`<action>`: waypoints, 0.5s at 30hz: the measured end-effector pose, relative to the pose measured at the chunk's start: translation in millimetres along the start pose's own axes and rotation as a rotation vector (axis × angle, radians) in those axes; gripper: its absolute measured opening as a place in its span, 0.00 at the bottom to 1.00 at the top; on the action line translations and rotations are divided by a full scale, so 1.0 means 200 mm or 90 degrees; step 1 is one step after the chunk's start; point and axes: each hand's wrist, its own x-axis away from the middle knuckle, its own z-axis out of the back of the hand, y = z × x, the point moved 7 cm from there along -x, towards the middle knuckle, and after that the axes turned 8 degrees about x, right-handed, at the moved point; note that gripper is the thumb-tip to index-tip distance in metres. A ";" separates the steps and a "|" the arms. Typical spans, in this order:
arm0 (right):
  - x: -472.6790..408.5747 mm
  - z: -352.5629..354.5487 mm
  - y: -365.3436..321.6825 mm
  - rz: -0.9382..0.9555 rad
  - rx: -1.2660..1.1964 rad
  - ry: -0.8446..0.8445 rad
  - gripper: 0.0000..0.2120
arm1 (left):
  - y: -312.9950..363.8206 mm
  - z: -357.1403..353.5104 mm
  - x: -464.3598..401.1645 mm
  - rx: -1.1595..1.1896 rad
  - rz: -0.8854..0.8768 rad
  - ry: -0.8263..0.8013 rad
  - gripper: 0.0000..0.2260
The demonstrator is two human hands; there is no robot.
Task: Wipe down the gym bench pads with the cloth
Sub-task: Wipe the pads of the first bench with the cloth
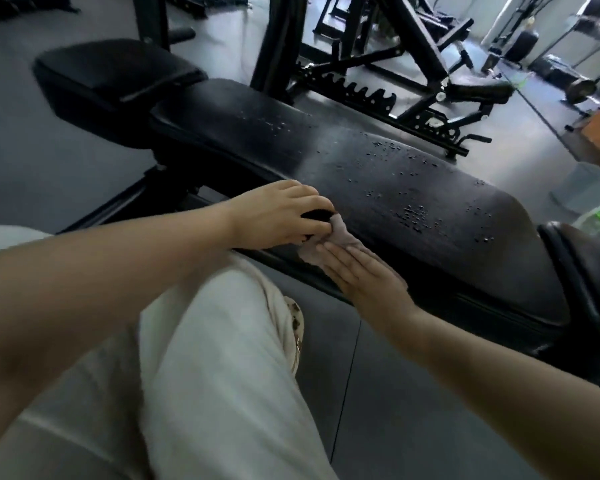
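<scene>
pale trousers (pixel 201 375) fill the near foreground, a knee raised toward the bench (pixel 378 174). both bare forearms reach over it to the near edge of the long black pad (pixel 430 188). left hand (pixel 274 220) sits at that edge with its fingers curled down, its grip pinching one end of the cloth (pixel 329 244) against something small and dark that i cannot make out. right hand (pixel 364 275) lies flat, fingers straight and together, pressing the other end of the cloth onto the pad's edge, holding nothing in a closed grip. the cloth is a small greyish-pink scrap, stretched between the 2 hands, touching both. water droplets (pixel 416 216) bead across the far half of the pad, well apart from the cloth. a shorter pad (pixel 115 81) continues the bench to the left. another pad (pixel 589 271) begins at the right. behind stand a black rack (pixel 361 91) and grey floor (pixel 25 133).
</scene>
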 end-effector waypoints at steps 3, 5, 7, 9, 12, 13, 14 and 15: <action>-0.22 0.10 0.05 0.004 -0.055 -0.029 0.33 | -0.11 0.03 0.16 0.011 0.122 0.042 0.21; -0.36 0.16 0.09 -0.009 -0.059 -0.039 0.34 | -0.18 0.03 0.26 0.015 0.219 0.069 0.20; -0.49 0.20 0.13 -0.022 -0.060 -0.039 0.34 | -0.24 0.04 0.35 0.036 0.325 0.107 0.18; -0.60 0.25 0.15 -0.021 -0.065 -0.019 0.34 | -0.30 0.05 0.42 0.069 0.436 0.148 0.16; -0.72 0.31 0.15 -0.014 -0.070 0.015 0.34 | -0.36 0.06 0.51 0.115 0.584 0.213 0.12; -0.74 0.33 0.15 -0.013 -0.063 0.036 0.35 | -0.37 0.05 0.54 0.137 0.648 0.234 0.12; -0.76 0.34 0.15 -0.013 -0.051 0.058 0.35 | -0.39 0.02 0.57 0.173 0.729 0.243 0.12; -0.78 0.34 0.15 -0.005 -0.042 0.072 0.35 | -0.39 -0.02 0.62 0.222 0.818 0.263 0.12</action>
